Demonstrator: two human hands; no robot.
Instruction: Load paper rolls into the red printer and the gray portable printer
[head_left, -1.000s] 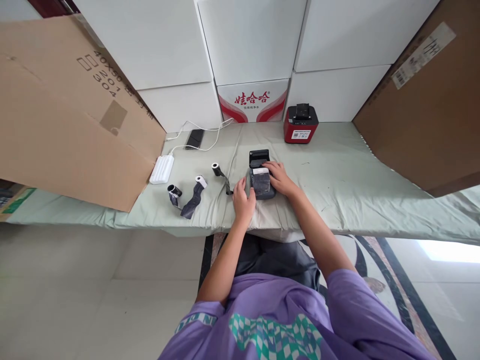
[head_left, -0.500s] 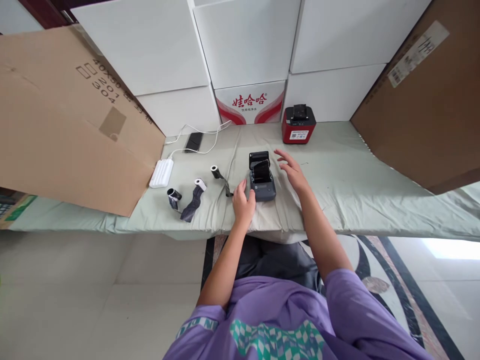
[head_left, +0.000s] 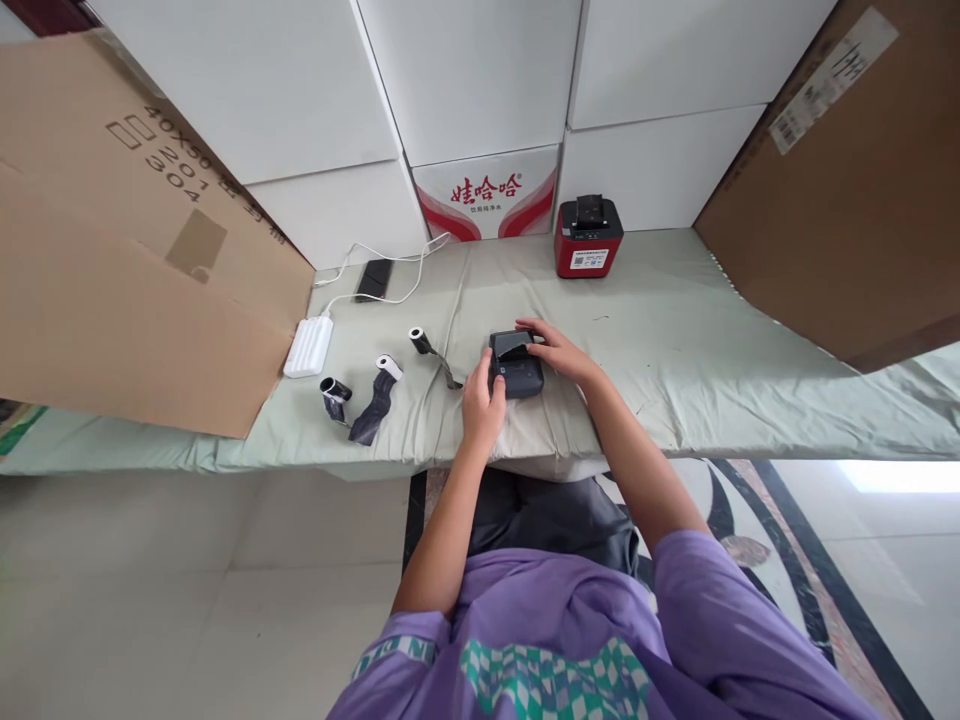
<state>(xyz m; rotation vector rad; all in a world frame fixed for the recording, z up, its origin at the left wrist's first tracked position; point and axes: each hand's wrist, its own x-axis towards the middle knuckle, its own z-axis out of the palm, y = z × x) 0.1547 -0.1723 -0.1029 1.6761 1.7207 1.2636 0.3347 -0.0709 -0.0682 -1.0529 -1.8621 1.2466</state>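
Observation:
A small dark portable printer (head_left: 523, 382) rests on the cloth-covered table, its lid lowered and a dark strip of paper at its slot. My left hand (head_left: 481, 405) grips the printer's left side, thumb at the front corner. At the opposite side, my right hand (head_left: 556, 350) has its fingers over the lid's back right edge and its thumb near the paper slot. To the left lie three small paper rolls: a dark roll (head_left: 419, 340) with a trailing strip, a white-ended roll (head_left: 388, 367) with dark paper unrolled, and a black roll (head_left: 335, 390).
A red and black printer (head_left: 589, 245) stands at the back right. White cables lead to a white power strip (head_left: 309, 347) and past a dark phone-like slab (head_left: 374, 279). Cardboard panels (head_left: 150, 250) flank the table (head_left: 652, 320); white boxes (head_left: 465, 80) line the back.
The printer's lid has gone from raised to lowered. My right hand has moved left from beside the printer onto its lid, while my left hand keeps its hold. The view has shifted slightly.

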